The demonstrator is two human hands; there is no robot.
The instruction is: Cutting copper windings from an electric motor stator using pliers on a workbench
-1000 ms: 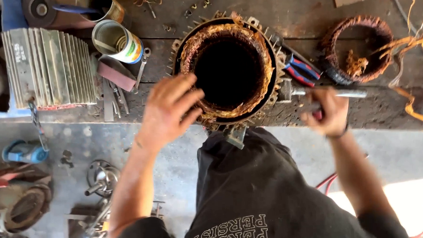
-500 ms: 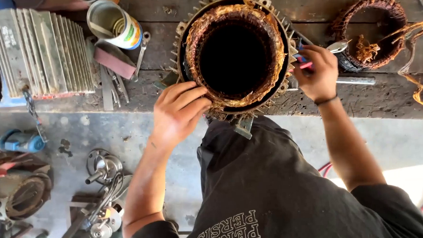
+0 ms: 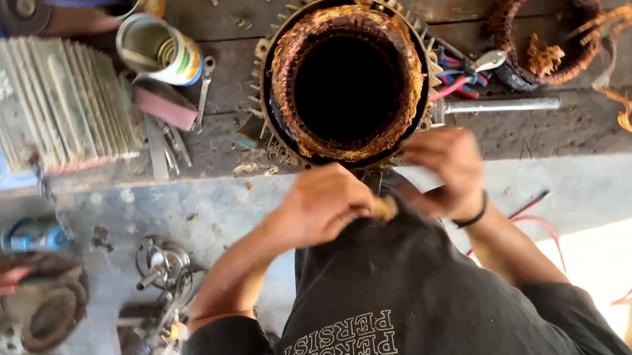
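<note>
A large motor stator (image 3: pixel 350 145) with brown copper windings stands on the wooden workbench (image 3: pixel 538 131), its dark bore facing up. Both my hands are just below it, off the bench edge and in front of my black shirt. My left hand (image 3: pixel 324 205) is closed around a small tan bundle (image 3: pixel 386 209) that sticks out toward my right hand (image 3: pixel 445 169). My right hand is blurred with curled fingers, close to the bundle; whether it grips anything is unclear.
On the bench lie red-and-blue pliers (image 3: pixel 463 78), a steel rod (image 3: pixel 502 105), a pulled copper coil (image 3: pixel 542 29), an open can (image 3: pixel 161 50) and a finned metal housing (image 3: pixel 54 102). Metal parts (image 3: pixel 161 263) and a blue item (image 3: pixel 31 235) lie on the floor.
My left hand came off the stator rim and my right hand left the pliers area. Both dropped below the bench edge and met in front of my chest around the tan bundle.
</note>
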